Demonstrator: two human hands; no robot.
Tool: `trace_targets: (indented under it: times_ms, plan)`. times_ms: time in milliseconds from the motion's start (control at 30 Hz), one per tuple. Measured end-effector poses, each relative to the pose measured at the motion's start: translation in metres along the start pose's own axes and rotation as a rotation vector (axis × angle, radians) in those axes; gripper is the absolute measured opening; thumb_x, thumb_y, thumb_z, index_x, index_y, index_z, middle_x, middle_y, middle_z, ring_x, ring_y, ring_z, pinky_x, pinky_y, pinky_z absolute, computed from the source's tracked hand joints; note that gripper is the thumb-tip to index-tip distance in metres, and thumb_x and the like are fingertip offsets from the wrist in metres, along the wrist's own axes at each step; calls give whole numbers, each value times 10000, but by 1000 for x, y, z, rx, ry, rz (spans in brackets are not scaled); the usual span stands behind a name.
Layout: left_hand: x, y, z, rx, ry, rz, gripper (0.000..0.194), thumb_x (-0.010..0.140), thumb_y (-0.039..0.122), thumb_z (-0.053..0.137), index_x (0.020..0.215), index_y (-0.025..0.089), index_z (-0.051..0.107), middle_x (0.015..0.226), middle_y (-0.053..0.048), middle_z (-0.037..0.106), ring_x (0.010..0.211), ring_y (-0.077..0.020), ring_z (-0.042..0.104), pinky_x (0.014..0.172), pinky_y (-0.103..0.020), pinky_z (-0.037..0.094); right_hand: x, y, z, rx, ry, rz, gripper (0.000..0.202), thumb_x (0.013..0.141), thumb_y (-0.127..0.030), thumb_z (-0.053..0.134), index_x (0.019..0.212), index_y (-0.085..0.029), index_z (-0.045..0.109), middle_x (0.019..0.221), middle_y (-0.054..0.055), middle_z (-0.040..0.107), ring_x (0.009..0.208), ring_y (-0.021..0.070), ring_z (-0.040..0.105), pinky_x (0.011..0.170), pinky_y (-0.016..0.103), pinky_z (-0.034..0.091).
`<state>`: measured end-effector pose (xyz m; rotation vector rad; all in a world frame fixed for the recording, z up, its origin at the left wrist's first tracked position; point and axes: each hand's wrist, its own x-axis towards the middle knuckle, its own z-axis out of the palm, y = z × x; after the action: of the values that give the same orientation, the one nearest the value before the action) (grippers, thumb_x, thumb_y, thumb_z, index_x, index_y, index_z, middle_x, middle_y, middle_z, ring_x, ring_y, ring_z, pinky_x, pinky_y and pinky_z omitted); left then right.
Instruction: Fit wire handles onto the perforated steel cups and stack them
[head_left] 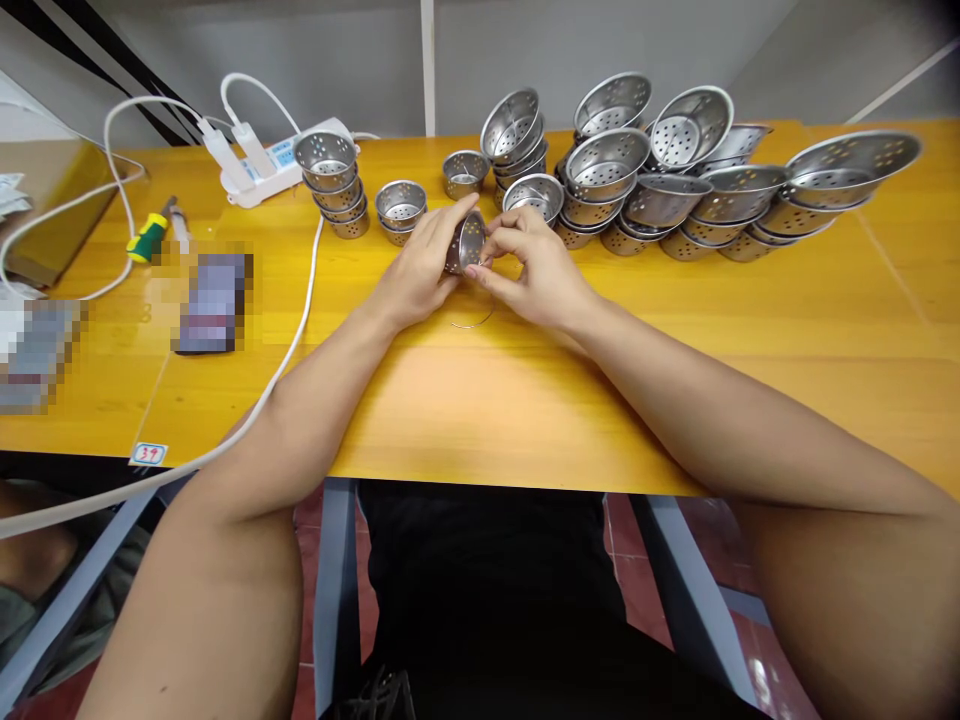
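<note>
My left hand (421, 265) is wrapped round a small perforated metal cup (471, 241), tilted on its side with the opening facing right. My right hand (536, 265) pinches a thin wire (480, 324) at the cup's rim; the wire curves down below the cup over the yellow table. Just behind my hands are a small stack of cups (401, 203) on the left, a low cup (465, 173) in the middle and another cup (533, 196) near my right fingers.
Stacks of perforated metal cups (675, 205) line the back right of the table (465, 420). One more stack (328, 165) stands by a white power strip (281, 165). A white cable (309, 290) crosses my left arm. A screwdriver (148, 238) and a blurred phone-like object (212, 305) lie left.
</note>
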<state>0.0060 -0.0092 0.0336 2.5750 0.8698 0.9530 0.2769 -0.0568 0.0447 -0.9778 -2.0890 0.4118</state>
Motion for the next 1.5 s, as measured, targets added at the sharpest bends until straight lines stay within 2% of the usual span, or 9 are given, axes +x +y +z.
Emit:
trace_targets:
  times_ms: [200, 367, 533, 700, 833, 967, 1100, 1267, 1500]
  plan:
    - [4, 10, -6, 14, -7, -25, 804, 1163, 696, 673, 1871, 378, 464, 1916, -99, 663, 1841, -449, 624, 1603, -738, 454, 1, 1, -5, 40, 11, 15, 564, 1159, -859, 760, 1107, -307, 863, 1436, 200, 778, 1480, 493, 706, 1377, 792, 556]
    - [2, 6, -9, 31, -12, -74, 845, 1160, 739, 687, 1892, 398, 439, 1949, -85, 635, 1870, -439, 597, 1610, -753, 444, 5, -1, -17, 96, -50, 23, 630, 1105, -951, 764, 1177, -346, 924, 1399, 183, 832, 1451, 486, 734, 1362, 775, 586]
    - [-3, -10, -19, 57, 136, -194, 1035, 1113, 788, 798, 1957, 391, 350, 2072, -99, 483, 1996, -434, 398, 1696, -710, 314, 4, -7, -22, 120, -167, -101, 719, 1076, -1014, 764, 1131, -313, 914, 1482, 176, 825, 1455, 466, 777, 1353, 726, 597]
    - [-3, -27, -27, 56, 237, -334, 952, 1205, 706, 699, 1995, 483, 217, 2060, -60, 486, 2060, -341, 244, 1740, -688, 243, -1, 0, -17, 49, -231, -132, 602, 1144, -850, 777, 1144, -266, 926, 1599, 208, 784, 1489, 463, 772, 1338, 704, 604]
    - [-1, -42, -25, -15, 313, -381, 919, 1170, 703, 743, 1947, 470, 311, 2039, -76, 495, 2061, -342, 230, 1735, -716, 232, -4, 6, -13, -9, -343, -70, 417, 1145, -656, 812, 1166, -261, 946, 1605, 204, 798, 1508, 472, 782, 1335, 727, 613]
    - [-2, -59, -21, -41, 377, -412, 872, 1078, 705, 845, 1838, 515, 463, 2062, -2, 481, 2031, -339, 279, 1742, -686, 195, -3, 6, -12, -39, -374, -37, 353, 1153, -579, 817, 1210, -258, 952, 1644, 204, 808, 1563, 480, 771, 1372, 725, 592]
    - [-5, -75, -18, -40, 373, -407, 713, 1084, 770, 797, 1696, 465, 595, 2060, -4, 489, 2028, -326, 304, 1747, -648, 200, -2, 6, -11, -36, -376, -49, 339, 1156, -572, 826, 1224, -267, 957, 1655, 194, 823, 1576, 482, 764, 1371, 730, 587]
    - [-7, -85, -13, -52, 360, -426, 694, 1115, 866, 684, 1649, 425, 658, 2093, -26, 436, 2046, -377, 274, 1748, -701, 149, -3, 9, -10, -32, -361, -67, 322, 1143, -583, 833, 1204, -290, 950, 1636, 170, 838, 1558, 459, 771, 1365, 731, 596]
    - [-13, -106, -9, 80, 255, -318, 809, 1207, 913, 410, 1851, 434, 517, 2081, -30, 478, 2069, -304, 230, 1734, -653, 267, -3, 8, -9, -21, -358, -59, 298, 1131, -569, 837, 1195, -296, 940, 1623, 173, 844, 1551, 460, 768, 1360, 741, 593]
